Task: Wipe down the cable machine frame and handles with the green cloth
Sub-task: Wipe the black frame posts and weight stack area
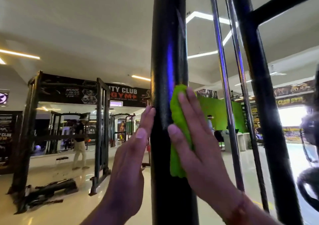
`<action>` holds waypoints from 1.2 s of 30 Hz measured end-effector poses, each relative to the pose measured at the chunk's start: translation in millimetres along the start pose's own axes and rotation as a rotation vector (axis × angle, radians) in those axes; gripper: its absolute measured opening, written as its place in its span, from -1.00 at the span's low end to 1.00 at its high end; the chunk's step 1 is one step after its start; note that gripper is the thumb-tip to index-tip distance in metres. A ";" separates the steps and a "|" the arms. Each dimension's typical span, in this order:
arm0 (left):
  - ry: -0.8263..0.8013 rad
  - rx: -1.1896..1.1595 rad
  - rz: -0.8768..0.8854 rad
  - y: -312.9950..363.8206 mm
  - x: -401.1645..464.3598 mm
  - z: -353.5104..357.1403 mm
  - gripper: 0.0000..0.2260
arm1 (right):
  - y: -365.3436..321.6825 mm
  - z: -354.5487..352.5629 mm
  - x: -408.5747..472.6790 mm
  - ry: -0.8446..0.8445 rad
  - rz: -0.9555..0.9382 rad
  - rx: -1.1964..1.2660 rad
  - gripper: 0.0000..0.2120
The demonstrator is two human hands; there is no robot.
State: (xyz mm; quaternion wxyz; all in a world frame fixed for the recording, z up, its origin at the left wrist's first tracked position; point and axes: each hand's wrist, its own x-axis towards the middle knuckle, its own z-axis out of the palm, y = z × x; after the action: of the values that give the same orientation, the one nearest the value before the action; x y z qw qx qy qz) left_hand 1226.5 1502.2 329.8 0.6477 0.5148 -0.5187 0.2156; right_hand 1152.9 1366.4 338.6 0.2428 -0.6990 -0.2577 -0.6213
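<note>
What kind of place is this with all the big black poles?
It looks like a gym. A wall banner reads "CLUB GYM", tall black weight-machine frames stand on the shiny floor, and up close the right hand presses a green cloth against a black machine post.

Glossy pale floor (72, 212), mirrored wall (65, 126), white ceiling light strips (203, 17).

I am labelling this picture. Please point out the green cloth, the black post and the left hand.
green cloth (177, 121): head view, upper fold beside the fingers.
black post (168, 52): head view, front face.
left hand (133, 148): head view, back of hand.
</note>
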 end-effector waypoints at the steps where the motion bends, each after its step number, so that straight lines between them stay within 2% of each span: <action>1: 0.001 -0.111 -0.027 14.2 5.3 2.8 -0.45 | -3.7 2.4 1.3 -0.005 0.005 -0.002 -0.42; 3: 0.025 -0.301 -0.124 43.9 16.6 6.5 -0.46 | -5.3 3.4 39.8 0.035 -0.034 -0.075 -0.44; 6: -0.023 -0.281 -0.185 65.6 65.7 -1.6 -0.46 | -8.7 1.6 134.2 0.077 0.014 -0.113 -0.46; 10: -0.030 -0.364 -0.244 91.0 111.9 -5.0 -0.41 | -11.5 -1.1 124.2 0.107 0.114 -0.002 -0.46; 12: -0.023 -0.344 -0.257 104.4 132.7 -3.6 -0.40 | -12.5 -7.3 139.5 0.097 0.132 0.074 -0.48; 15: -0.002 -0.311 -0.275 124.9 167.6 2.8 -0.40 | -9.8 -23.1 221.4 0.101 0.251 0.184 -0.47; 17: 0.057 -0.266 -0.267 136.4 191.1 7.4 -0.41 | -12.7 -31.7 249.6 0.087 0.284 0.183 -0.47; 21: 0.107 -0.172 -0.256 160.5 229.4 14.7 -0.51 | -24.0 -33.6 240.4 -0.017 0.371 0.138 -0.40; 25: 0.108 -0.162 -0.291 184.8 267.1 13.9 -0.49 | -24.0 -45.8 315.1 0.010 0.468 0.162 -0.41; 31: 0.090 -0.086 -0.311 206.2 302.1 13.9 -0.46 | -40.0 -52.1 322.5 -0.098 0.497 0.117 -0.37; 36: 0.083 -0.012 -0.373 220.1 338.3 11.8 -0.37 | -26.0 -65.0 410.8 -0.092 0.443 -0.049 -0.37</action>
State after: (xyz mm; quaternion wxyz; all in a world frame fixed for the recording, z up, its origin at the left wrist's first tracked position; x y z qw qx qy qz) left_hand 1166.9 1488.4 729.0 0.7003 0.5888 -0.3884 0.1099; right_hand 1126.4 1367.0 754.5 0.3443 -0.7718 -0.0937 -0.5262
